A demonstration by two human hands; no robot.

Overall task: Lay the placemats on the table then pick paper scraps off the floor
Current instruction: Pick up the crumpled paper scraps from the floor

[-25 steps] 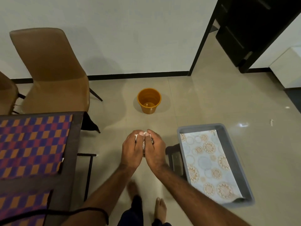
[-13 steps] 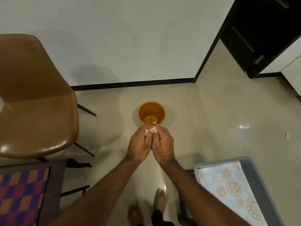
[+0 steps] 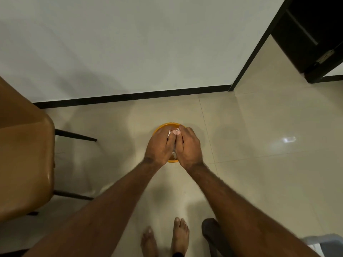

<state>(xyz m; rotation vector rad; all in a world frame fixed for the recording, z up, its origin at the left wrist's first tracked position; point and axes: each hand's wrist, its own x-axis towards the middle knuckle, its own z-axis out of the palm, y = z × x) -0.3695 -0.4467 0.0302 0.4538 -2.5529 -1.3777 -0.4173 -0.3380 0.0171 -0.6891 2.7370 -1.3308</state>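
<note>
My left hand (image 3: 161, 147) and my right hand (image 3: 189, 147) are cupped together, fingers curled, holding white paper scraps (image 3: 174, 132) between them. Bits of paper show at the fingertips and in the gap between the palms. Both hands hover directly above a small orange bin (image 3: 168, 126) standing on the tiled floor; they hide most of it, leaving only its far rim and a sliver of the near rim visible. No placemats on a table are in view.
A brown chair (image 3: 26, 160) with black legs stands at the left. A white wall with a black skirting (image 3: 130, 96) runs behind the bin. A dark doorway (image 3: 313, 34) opens at the upper right. A grey tray's corner (image 3: 328, 243) shows bottom right. My bare feet (image 3: 165, 236) stand below.
I have stepped forward to the bin. My joined hands moved from short of it to right over it. The table and most of the grey tray have left the view.
</note>
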